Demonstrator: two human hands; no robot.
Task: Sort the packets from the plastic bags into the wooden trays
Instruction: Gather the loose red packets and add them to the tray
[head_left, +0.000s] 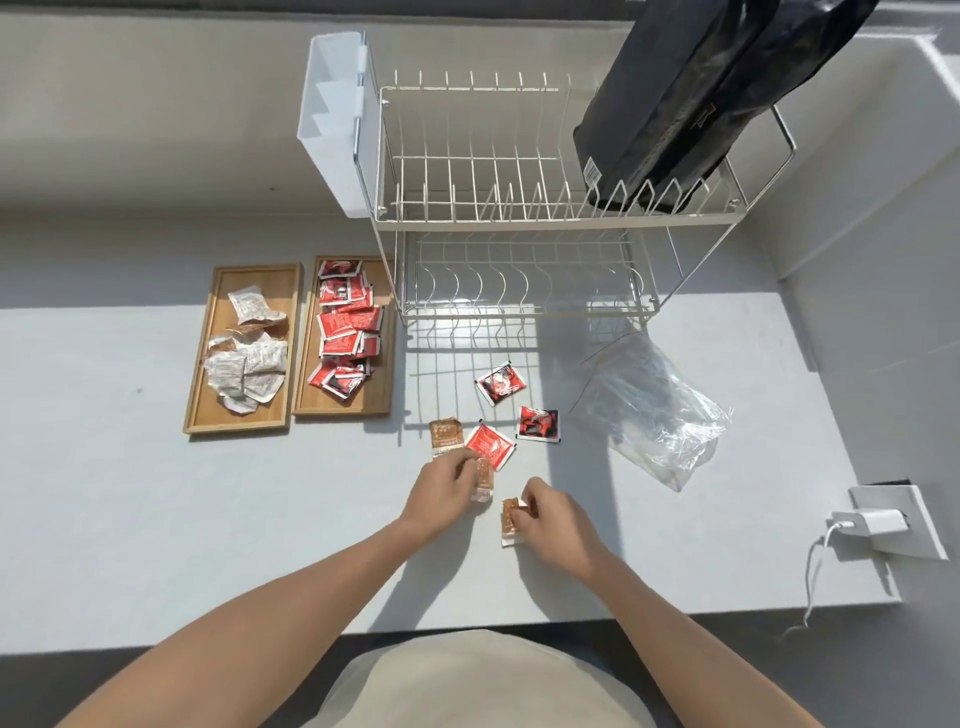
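Two wooden trays lie at the left of the counter. The left tray (205, 364) holds several white and brown packets; the right tray (306, 332) holds several red ones. Three red packets lie loose: one (500, 383) farthest back, one (539, 423) to the right, one (489, 445) nearest. A brown packet (445, 435) lies beside them. My left hand (441, 491) pinches a pale brown packet (483, 480). My right hand (553, 512) grips another brown packet (509, 517) against the counter. An empty clear plastic bag (654, 410) lies crumpled to the right.
A white two-tier wire dish rack (514, 223) stands behind the loose packets, with a black bag (691, 98) on its upper tier and a white caddy (337, 119) hung on its left side. A white charger (872, 522) with a cable sits at the right counter edge.
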